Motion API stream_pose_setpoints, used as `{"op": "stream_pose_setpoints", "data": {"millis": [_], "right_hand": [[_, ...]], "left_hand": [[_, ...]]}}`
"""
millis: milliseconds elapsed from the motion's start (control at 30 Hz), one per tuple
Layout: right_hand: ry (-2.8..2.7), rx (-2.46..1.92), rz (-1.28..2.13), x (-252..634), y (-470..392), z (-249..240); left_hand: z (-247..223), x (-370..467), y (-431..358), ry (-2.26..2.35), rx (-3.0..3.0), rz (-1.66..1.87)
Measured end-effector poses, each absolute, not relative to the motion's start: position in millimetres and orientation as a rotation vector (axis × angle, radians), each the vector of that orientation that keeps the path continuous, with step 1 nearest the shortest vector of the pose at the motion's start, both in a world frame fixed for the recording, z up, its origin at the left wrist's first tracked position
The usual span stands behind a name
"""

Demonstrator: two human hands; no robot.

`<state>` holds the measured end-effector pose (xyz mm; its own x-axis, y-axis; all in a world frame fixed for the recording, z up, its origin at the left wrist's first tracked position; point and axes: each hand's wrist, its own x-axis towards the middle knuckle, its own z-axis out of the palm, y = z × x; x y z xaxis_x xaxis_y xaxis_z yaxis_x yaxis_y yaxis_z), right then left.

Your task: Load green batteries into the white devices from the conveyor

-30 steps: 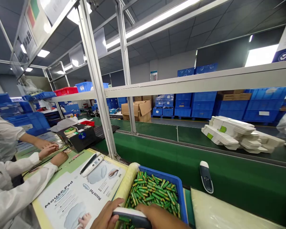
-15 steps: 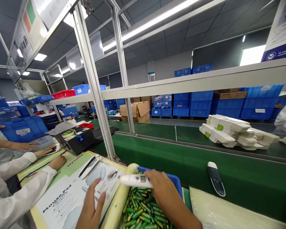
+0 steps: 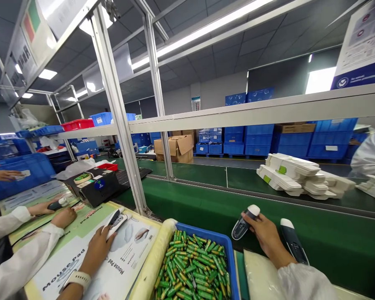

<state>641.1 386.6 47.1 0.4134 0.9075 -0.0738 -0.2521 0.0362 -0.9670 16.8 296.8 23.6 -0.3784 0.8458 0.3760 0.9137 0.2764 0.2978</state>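
My right hand (image 3: 265, 233) holds a white and dark handheld device (image 3: 245, 222) over the green conveyor belt (image 3: 200, 208). A second dark device (image 3: 293, 241) lies on the belt beside my right wrist. My left hand (image 3: 98, 246), with a white band on its wrist, has its fingers around a white device (image 3: 115, 225) on the printed mouse pad sheet (image 3: 131, 260). A dark-topped device lies against that one. Between my hands stands a blue bin (image 3: 234, 266) full of green and gold batteries (image 3: 193, 262).
A rolled yellowish foam strip (image 3: 150, 266) borders the bin. At left, another person's hands (image 3: 64, 217) work near a black box (image 3: 96, 187). Metal posts (image 3: 118, 104) rise behind the mat. Flat white cartons (image 3: 296, 175) lie beyond the belt.
My right hand has moved from above the battery bin to the belt, device in hand. My left hand has gone from open in the air to the white device on the mat.
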Motion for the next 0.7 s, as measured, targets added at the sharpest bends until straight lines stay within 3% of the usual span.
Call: {"op": "stream_pose_setpoints", "data": {"millis": [300, 500, 700], "right_hand": [[-1.095, -1.513, 0.815, 656.8, 396.9, 29.4], [-1.255, -1.424, 0.332, 629.6, 370.6, 78.1], [-2.084, -0.989, 0.981, 516.1, 260.0, 136.6]], "left_hand": [[2.2, 43.1, 233.9, -2.364, -1.930, -0.905], [20.7, 87.9, 193.6, -2.255, -1.979, -1.233], [50.4, 167.2, 162.7, -1.914, -2.307, -1.136]]}}
